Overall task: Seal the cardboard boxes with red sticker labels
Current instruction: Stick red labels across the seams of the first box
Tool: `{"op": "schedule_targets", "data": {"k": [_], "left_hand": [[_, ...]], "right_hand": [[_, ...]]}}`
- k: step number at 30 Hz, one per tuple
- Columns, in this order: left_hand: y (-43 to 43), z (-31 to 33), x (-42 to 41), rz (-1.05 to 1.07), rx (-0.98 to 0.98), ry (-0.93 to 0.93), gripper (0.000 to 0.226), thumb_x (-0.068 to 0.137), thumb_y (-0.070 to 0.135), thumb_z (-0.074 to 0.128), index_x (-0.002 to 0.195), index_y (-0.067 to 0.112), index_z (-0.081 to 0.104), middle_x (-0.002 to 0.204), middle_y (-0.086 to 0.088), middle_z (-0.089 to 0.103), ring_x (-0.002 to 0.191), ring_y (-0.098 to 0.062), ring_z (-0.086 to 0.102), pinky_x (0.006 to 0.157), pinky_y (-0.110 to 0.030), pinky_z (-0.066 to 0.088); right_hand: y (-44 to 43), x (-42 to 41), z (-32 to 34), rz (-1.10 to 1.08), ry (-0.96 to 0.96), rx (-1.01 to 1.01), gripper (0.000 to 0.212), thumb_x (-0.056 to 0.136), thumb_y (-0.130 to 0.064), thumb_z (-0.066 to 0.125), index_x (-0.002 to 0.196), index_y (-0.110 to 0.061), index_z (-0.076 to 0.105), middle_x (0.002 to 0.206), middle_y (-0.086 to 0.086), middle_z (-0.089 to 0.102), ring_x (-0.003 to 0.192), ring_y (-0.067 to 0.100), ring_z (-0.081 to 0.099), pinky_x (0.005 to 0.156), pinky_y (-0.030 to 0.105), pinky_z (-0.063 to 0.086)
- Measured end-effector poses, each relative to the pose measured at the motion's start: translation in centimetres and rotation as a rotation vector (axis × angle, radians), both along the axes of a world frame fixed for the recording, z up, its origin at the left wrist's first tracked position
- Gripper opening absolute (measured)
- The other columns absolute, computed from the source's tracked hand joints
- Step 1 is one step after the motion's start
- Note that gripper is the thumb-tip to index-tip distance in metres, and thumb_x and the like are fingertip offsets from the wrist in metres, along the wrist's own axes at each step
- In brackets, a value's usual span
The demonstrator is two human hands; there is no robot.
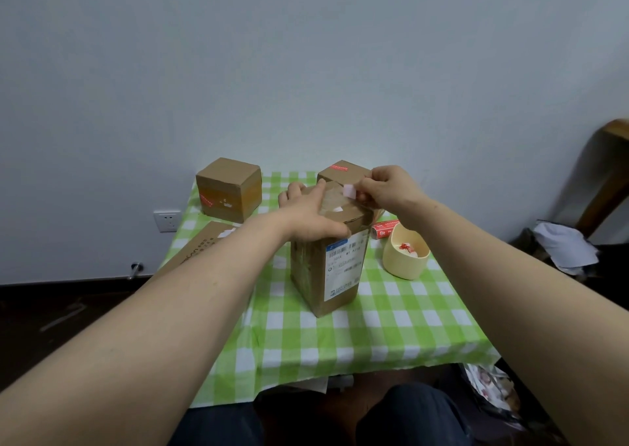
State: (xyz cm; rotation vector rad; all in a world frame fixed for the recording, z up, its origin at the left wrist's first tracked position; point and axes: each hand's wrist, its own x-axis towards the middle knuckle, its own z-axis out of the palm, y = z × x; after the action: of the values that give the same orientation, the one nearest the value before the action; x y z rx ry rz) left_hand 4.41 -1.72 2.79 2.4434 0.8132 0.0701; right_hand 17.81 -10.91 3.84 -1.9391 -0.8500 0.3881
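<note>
While both hands work atop the tall box:
Left hand (pixel 308 212): spread flat, pressing the lid.
Right hand (pixel 388 187): pinching a pale sticker (pixel 349 190) over the lid.
Tall cardboard box (pixel 335 268): upright, centre of the green checked tablecloth (pixel 391 326).
Cream cup (pixel 405 253): just right of it.

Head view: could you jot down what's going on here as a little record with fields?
setting: table with green checked cloth
centre: tall box, upright, shipping label on its side
left hand: flat on the tall box's top
right hand: pinching a sticker over that top
left box: red sticker on its front
rear box: red sticker on top
cup: cream, right of the tall box, red-and-white scraps inside
</note>
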Motion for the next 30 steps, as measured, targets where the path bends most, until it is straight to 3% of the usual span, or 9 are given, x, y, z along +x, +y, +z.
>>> {"op": "schedule_targets", "data": {"k": [5,9,14,23,27,30], "left_hand": [[0.2,0.0,-0.2,0.000,0.003,0.001,0.103,0.073,0.051,0.068,0.150,0.032,0.002,0.150,-0.005,0.009,0.140,-0.027,0.005,0.111,-0.040,0.020],[0.3,-0.1,-0.2,0.002,0.011,0.005,0.103,0.073,0.052,0.067,0.150,0.032,0.002,0.150,-0.006,0.008,0.140,-0.028,0.005,0.111,-0.040,0.020],[0.3,-0.1,-0.3,0.008,0.001,-0.010,0.103,0.073,0.052,0.068,0.150,0.033,0.003,0.151,-0.005,0.008,0.140,-0.028,0.005,0.111,-0.041,0.019],[0.5,-0.3,-0.8,0.003,-0.009,-0.026,0.103,0.071,0.051,0.071,0.149,0.035,0.005,0.148,-0.004,0.011,0.137,-0.029,0.010,0.110,-0.041,0.022],[1.1,0.1,-1.4,-0.001,-0.011,0.031,0.119,0.064,0.055,0.076,0.150,0.030,-0.003,0.148,-0.005,0.012,0.138,-0.029,0.013,0.110,-0.041,0.024],[1.3,0.1,-1.8,0.036,0.005,0.067,0.132,0.057,0.065,0.075,0.150,0.025,-0.009,0.150,-0.007,0.011,0.140,-0.029,0.007,0.112,-0.042,0.020]], "right_hand": [[0.2,-0.2,-0.1,-0.017,0.008,0.004,0.025,0.089,-0.010,0.051,0.065,-0.009,0.057,0.064,0.005,0.056,0.069,0.022,0.052,0.073,0.037,0.048],[0.2,-0.1,-0.1,-0.027,0.052,0.037,0.019,0.092,-0.010,0.047,0.079,-0.001,0.059,0.066,0.006,0.057,0.061,0.016,0.053,0.066,0.030,0.050],[-0.2,-0.4,0.0,-0.019,0.112,0.069,0.029,0.093,-0.009,0.047,0.065,-0.008,0.054,0.064,0.006,0.055,0.058,0.014,0.053,0.061,0.027,0.049],[-0.7,-1.5,0.6,-0.028,0.130,0.101,0.027,0.093,-0.007,0.047,0.067,-0.005,0.056,0.064,0.008,0.057,0.053,0.011,0.055,0.047,0.015,0.050],[-1.0,-2.4,1.2,0.007,0.190,0.135,0.015,0.089,-0.004,0.053,0.076,0.000,0.059,0.065,0.011,0.056,0.053,0.014,0.054,0.050,0.017,0.053],[-1.1,-3.5,1.5,0.066,0.232,0.165,0.018,0.089,-0.003,0.053,0.072,-0.003,0.057,0.062,0.010,0.056,0.049,0.013,0.054,0.051,0.018,0.053]]}}
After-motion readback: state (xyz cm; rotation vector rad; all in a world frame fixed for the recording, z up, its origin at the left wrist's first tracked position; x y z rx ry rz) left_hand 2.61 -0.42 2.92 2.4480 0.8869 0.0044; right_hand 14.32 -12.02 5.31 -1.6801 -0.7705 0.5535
